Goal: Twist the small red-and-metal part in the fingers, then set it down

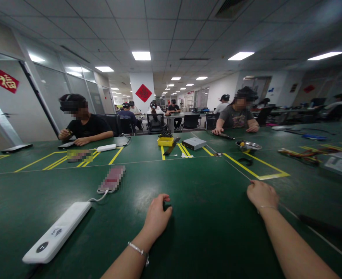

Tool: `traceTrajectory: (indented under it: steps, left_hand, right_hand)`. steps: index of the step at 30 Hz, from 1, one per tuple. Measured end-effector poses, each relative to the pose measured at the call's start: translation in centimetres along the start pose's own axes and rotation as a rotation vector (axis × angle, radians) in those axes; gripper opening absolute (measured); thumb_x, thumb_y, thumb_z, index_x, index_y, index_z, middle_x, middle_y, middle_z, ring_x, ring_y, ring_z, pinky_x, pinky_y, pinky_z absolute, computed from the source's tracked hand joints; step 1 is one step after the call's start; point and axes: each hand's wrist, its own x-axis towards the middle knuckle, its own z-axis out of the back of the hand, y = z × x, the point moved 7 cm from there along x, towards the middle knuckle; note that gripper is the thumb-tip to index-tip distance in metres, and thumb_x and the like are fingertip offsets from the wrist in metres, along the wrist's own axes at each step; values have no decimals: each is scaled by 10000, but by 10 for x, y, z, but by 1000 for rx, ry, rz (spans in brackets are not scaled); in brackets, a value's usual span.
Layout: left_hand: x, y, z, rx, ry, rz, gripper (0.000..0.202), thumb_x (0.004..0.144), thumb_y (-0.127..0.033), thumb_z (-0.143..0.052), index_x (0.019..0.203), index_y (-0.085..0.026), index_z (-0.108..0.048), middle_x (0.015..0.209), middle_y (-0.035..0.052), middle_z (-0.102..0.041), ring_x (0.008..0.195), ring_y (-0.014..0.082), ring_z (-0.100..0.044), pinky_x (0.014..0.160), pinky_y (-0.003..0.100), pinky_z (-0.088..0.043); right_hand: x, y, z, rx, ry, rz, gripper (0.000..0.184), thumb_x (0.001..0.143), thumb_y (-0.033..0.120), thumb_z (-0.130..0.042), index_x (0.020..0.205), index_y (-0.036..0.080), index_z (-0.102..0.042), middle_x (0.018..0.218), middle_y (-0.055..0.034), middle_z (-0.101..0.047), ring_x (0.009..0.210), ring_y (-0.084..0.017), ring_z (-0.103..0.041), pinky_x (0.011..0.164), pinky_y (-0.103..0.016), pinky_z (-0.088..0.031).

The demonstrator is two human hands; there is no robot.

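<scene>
My left hand (pixel 158 214) rests on the green table (pixel 205 217), fingers loosely bent and thumb apart from them, with nothing in it. Farther right, my right hand (pixel 263 195) lies with its back up by a seam in the tabletop; its loosely bent fingers are partly hidden, and no object shows in them. To the left of my left hand is a long white power bank (pixel 59 232). A white cable (pixel 99 197) runs from it to a phone (pixel 112 179) with a blurred screen. Neither hand touches these.
Across the table sit two people, one at left (pixel 86 124) and one at right (pixel 240 114). Between them are a yellow box (pixel 165 142), a grey metal box (pixel 193 143) and a steel bowl (pixel 249 146). Bundled wires (pixel 301 155) and a dark rod-like object (pixel 322 226) lie right.
</scene>
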Motion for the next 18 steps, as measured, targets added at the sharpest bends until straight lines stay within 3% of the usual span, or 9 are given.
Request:
traceTrajectory:
  steps: [2,4,7,10,14,16,18]
  left_hand:
    - [0,-1,0,3,5,7,362,694,-221,-502,1055,-187,-495,1017,51,-585,990,184,-504,868,312,-348]
    - [0,-3,-1,13,13,0,402,699,-223,-493,1099,-185,-476,1061,60,-574,1025,189,-489,896,319,-335]
    - [-1,-6,-1,111,7,-26,469,699,-224,-487,1165,-182,-443,1197,71,-499,1163,211,-372,971,342,-263]
    - [-4,-10,-3,292,6,-56,511,706,-247,-473,1210,-199,-410,1305,41,-393,1261,242,-190,1017,414,-159]
    - [-7,-12,-12,414,98,-85,467,732,-294,-433,1197,-251,-430,1332,7,-356,1271,252,-158,1016,462,-120]
    - [-8,-13,-14,421,125,-94,444,735,-304,-429,1176,-266,-454,1312,6,-389,1258,251,-202,1015,459,-128]
    - [-8,-13,-13,411,116,-95,431,733,-317,-435,1160,-270,-472,1295,11,-413,1245,255,-234,1012,460,-137]
  right_hand:
    - [-13,31,7,-6,-65,126,415,758,280,-318,1085,143,-536,1192,-143,-478,1134,-320,-347,878,-493,-300]
    - [-35,75,6,18,-34,315,425,772,274,-309,1129,151,-505,1261,-116,-420,1192,-294,-275,923,-491,-255]
    - [-89,142,-6,111,137,612,449,793,271,-295,1218,197,-421,1340,-61,-331,1250,-251,-174,972,-471,-191]
    - [-150,189,-19,223,323,835,470,797,304,-328,1267,278,-337,1387,-6,-236,1276,-237,-91,994,-488,-98]
    - [-199,212,-32,312,548,1006,464,799,386,-343,1258,321,-337,1365,-9,-291,1265,-241,-148,992,-495,-65]
    - [-199,211,-33,322,582,1024,447,796,413,-348,1235,330,-372,1346,-11,-331,1251,-244,-192,990,-495,-79]
    - [-181,205,-28,293,510,984,434,786,409,-374,1208,319,-411,1325,-17,-364,1233,-240,-231,991,-474,-111]
